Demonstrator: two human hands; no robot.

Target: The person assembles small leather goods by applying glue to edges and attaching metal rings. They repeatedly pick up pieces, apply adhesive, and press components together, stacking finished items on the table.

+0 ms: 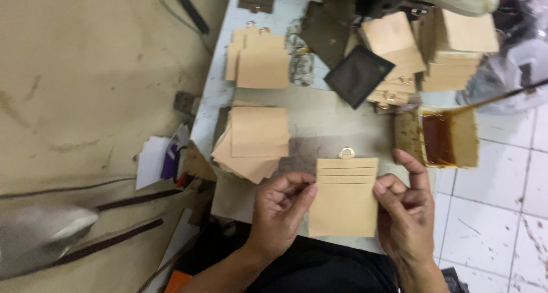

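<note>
Both hands, left hand (279,210) and right hand (402,213), pinch the tan card holder (344,199) by its side edges (thin, light, probably bendy); a glue tin (448,139) sits at two o'clock.

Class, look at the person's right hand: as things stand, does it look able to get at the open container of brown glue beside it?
Probably yes. The right hand grips the tan card holder by its edge, and the glue container sits just beyond its fingers with nothing between them. It would first have to let go of the card holder.
</note>
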